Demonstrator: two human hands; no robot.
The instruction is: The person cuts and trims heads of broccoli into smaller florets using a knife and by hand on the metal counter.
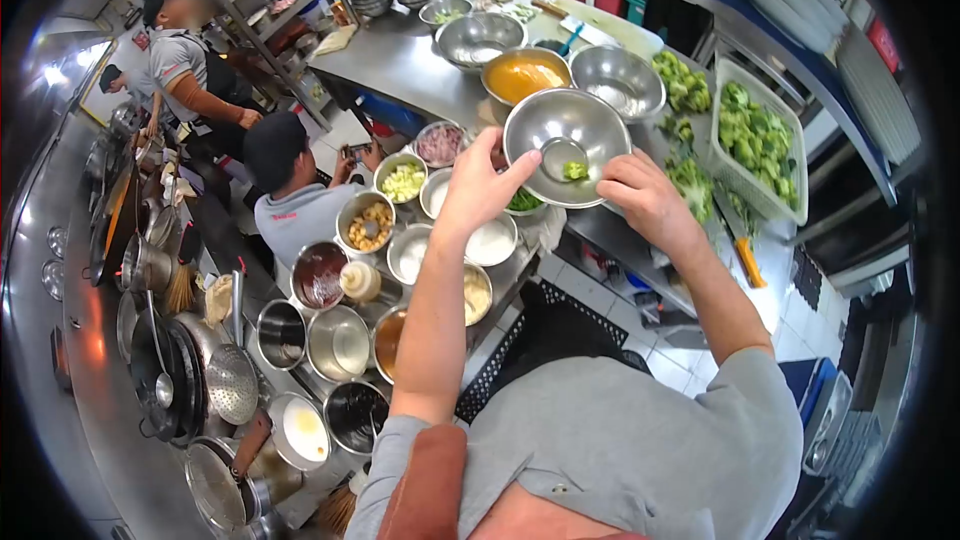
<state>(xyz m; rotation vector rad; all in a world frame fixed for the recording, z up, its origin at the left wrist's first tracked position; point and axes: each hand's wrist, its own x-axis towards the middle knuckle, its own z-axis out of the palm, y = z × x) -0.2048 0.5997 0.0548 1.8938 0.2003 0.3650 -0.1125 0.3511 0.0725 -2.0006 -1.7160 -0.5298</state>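
Holding a steel mixing bowl (565, 125) in both hands, above the counter (400, 70). Pinching the left rim between thumb and fingers of the left hand (480, 185), with the thumb over the inner wall. Bending the fingers of the right hand (645, 200) onto the right near rim; cannot tell the place of the right thumb. Carrying one small broccoli floret (575, 171) low inside the held bowl, apart from the fingertips.

Seeing orange liquid (522, 78) in a smaller bowl (490, 86) just beyond, and another steel bowl (630, 75) to its right. Noticing a cleaver (592, 33) farther off on a pale cutting board (640, 35). Finding to the right a plastic basket (755, 202) heaped with cut broccoli (757, 140), more broccoli pieces (688, 180) beside its left wall, and an orange-handled knife (748, 258) at its near side.

Meeting, left of the left forearm, pale green diced vegetable (404, 180), pinkish pieces (438, 146) and browned chunks (372, 228) in separate containers, near a squeeze bottle (360, 281). Spotting beyond these a co-worker in a black cap (275, 155), with a phone (355, 152) in hand.
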